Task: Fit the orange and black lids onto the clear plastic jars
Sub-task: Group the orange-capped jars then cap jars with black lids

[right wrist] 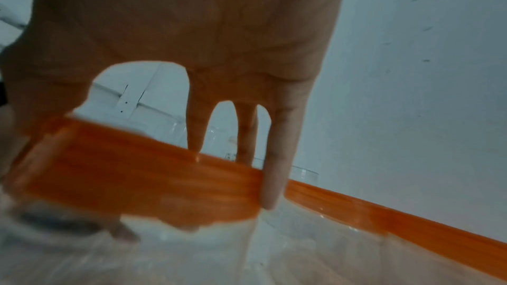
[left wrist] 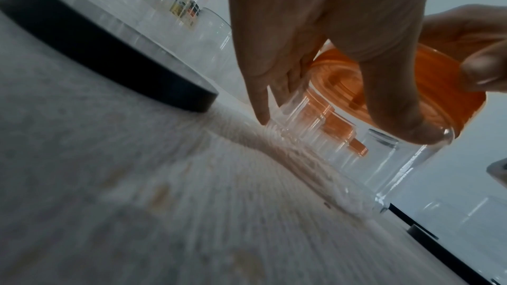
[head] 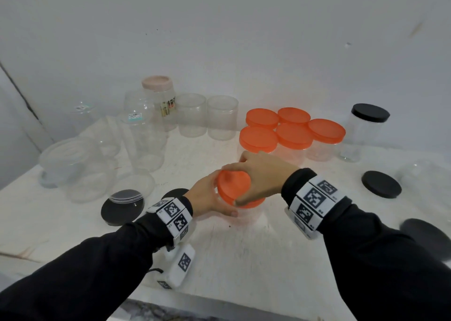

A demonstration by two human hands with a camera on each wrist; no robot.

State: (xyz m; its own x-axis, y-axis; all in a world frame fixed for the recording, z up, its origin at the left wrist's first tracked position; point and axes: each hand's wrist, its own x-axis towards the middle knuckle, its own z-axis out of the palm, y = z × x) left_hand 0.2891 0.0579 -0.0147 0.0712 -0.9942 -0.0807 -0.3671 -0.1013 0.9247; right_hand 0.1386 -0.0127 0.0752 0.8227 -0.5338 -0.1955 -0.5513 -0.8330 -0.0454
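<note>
Blurring orange lid (right wrist: 131,185), jar (left wrist: 343,159) half-hidden.

The place looked like a plain indoor work corner, more a staged recording set-up than a lived-in kitchen. A bare white wall (head: 244,27) with small marks stood close behind a white table (head: 244,247) with worn, stained wood grain. Only clear jars (head: 222,118) and loose lids (head: 381,184) stood there, and both wrists wore coded marker bands (head: 314,198).

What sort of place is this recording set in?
Probably a plain indoor workbench or makeshift sorting spot: a worn white table against a bare white wall, crowded with clear plastic jars and loose black lids.
</note>
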